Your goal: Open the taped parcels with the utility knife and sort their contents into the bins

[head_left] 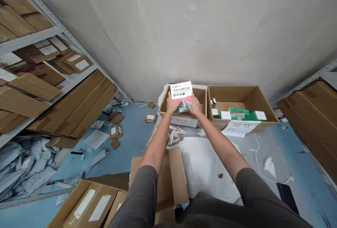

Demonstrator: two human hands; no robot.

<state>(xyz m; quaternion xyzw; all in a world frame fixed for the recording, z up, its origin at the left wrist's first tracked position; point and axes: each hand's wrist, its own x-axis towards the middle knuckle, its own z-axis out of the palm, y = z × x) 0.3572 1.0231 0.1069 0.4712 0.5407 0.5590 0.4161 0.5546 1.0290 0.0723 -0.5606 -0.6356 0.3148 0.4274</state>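
Observation:
A book (181, 90) with a white and pink cover and large Chinese lettering is held up in both hands. My left hand (172, 104) grips its lower left side and my right hand (194, 105) its lower right side, thumbs over the front. Directly behind and below it stands an open cardboard box (201, 97) with a handwritten paper label (184, 120) on its front. The hands and the book hide much of that box's inside. To the right, a second open cardboard box (234, 92) contains several green-and-white small boxes (238, 114).
Metal shelves (79, 75) loaded with cartons line the left side. Small parcels (116, 131) and scraps lie on the blue floor (137, 126). Open cartons (179, 175) stand near my body. A black phone-like object (287, 196) and a white cable (259, 164) lie at right.

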